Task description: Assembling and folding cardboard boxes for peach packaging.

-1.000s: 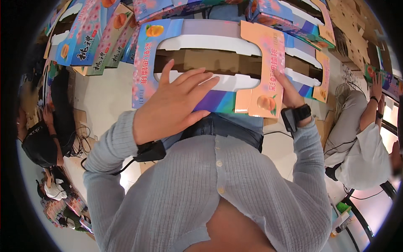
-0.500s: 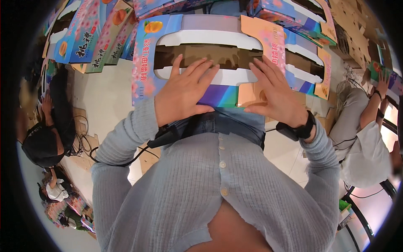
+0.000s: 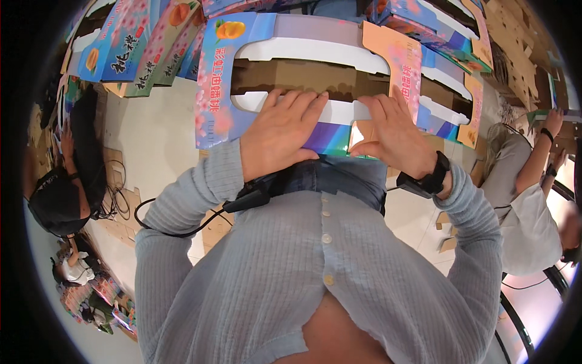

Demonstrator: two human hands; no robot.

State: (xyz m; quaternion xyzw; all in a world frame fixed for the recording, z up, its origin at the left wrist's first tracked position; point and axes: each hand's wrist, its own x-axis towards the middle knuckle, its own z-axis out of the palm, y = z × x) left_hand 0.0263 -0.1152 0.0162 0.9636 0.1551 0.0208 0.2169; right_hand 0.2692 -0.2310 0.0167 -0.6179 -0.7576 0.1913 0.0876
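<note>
A printed cardboard fruit box (image 3: 213, 124) is in front of my body, with a large cut-out in its top and a brown interior. Blue and orange panels with peach pictures and blossoms frame the opening. My left hand (image 3: 280, 128) grips the near strip of the top, its fingers bent over the white flap edge and its thumb along the front. My right hand (image 3: 397, 133) holds the same strip farther right, fingertips at the opening's rim and thumb on the orange panel. Part of the front side is hidden under both hands.
Similar boxes (image 3: 124, 51) stand at the far left, and another box (image 3: 451, 91) sits right behind mine. Flat cardboard (image 3: 515, 60) is piled at the far right. Co-workers sit on either side, one in a black cap (image 3: 59, 209), one in a white top (image 3: 533, 224). Cables lie on the floor.
My fingers have gone from lying spread on the near strip to bending over its edge. The co-worker on the right has shifted their hands.
</note>
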